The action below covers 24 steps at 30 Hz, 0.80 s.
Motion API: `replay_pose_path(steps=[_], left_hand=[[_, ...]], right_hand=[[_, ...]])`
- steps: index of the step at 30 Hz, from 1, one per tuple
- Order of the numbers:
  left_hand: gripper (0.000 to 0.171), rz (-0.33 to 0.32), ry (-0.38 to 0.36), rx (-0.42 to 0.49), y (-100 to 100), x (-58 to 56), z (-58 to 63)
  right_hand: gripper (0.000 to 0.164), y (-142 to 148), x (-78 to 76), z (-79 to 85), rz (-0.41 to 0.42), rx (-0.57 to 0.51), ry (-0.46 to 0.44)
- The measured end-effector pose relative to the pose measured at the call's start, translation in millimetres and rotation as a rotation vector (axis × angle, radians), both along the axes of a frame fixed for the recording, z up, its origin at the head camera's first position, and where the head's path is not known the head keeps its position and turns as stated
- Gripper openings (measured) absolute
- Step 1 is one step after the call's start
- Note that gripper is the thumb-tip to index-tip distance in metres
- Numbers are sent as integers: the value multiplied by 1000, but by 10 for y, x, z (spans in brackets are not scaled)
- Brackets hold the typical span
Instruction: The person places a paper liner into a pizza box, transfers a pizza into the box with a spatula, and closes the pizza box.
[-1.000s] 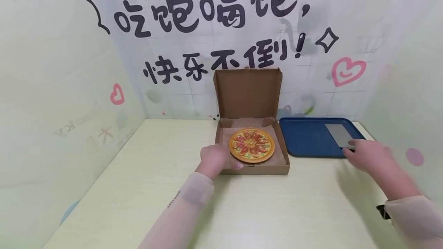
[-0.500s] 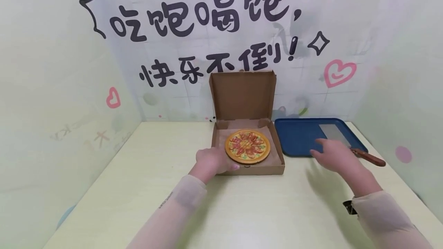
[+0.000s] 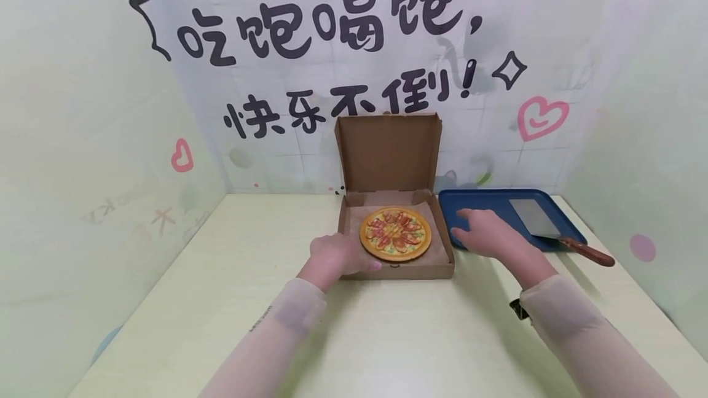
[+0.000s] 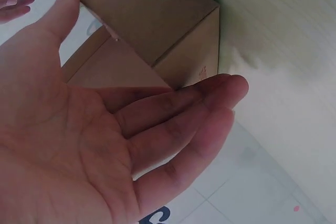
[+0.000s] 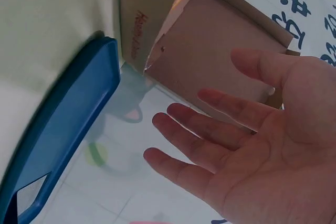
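An open cardboard pizza box (image 3: 412,271) stands at the back of the table, lid raised. Inside, on brown paper, lies a round pizza (image 3: 396,234). My left hand (image 3: 334,253) is at the box's front left corner, thumb by the front wall. The left wrist view shows that hand's fingers (image 4: 168,135) extended along the box corner, gripping nothing. My right hand (image 3: 489,232) reaches over the front left part of a blue tray (image 3: 487,200), beside the box. In the right wrist view its fingers (image 5: 199,140) are spread with nothing held, pointing toward the box and tray.
A spatula lies across the tray's right side, its metal blade (image 3: 535,217) inside and its wooden handle (image 3: 589,252) sticking out over the front right edge. A printed backdrop (image 3: 310,164) rises behind the box, and side screens flank the pale table (image 3: 265,232).
My right hand has let go of the spatula, which stays on the tray, and has moved left toward the box. The left hand stays at the box corner. The head view has shifted slightly.
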<state>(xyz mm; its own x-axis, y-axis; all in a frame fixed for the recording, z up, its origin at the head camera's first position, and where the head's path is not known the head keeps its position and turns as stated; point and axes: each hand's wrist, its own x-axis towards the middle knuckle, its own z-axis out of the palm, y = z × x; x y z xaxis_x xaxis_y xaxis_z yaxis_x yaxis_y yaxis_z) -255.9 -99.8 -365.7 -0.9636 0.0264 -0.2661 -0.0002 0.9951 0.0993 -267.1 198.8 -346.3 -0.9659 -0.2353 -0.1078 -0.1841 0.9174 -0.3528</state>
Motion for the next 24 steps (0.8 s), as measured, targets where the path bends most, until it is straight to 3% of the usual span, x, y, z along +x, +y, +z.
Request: replay_pose_path(steps=[4, 6, 11, 15, 20, 24], left_hand=[[79, -23, 24, 5, -93, -118, 92], [81, -30, 90, 64, -165, -224, 170], [104, -64, 293, 376, -370, -615, 470], [106, -82, 370, 603, -494, -940, 737], [99, -34, 373, 736, -523, -1245, 966], [97, 42, 310, 843, -484, -1349, 1063]], right_hand=[[63, -76, -144, 124, 7, -40, 15], [64, -97, -234, 218, 0, -94, 12], [64, -126, -520, 495, -13, -267, 19], [65, -167, -741, 691, -31, -350, 58], [79, -211, -919, 853, -71, -402, 70], [90, -243, -1010, 897, -108, -455, 38]])
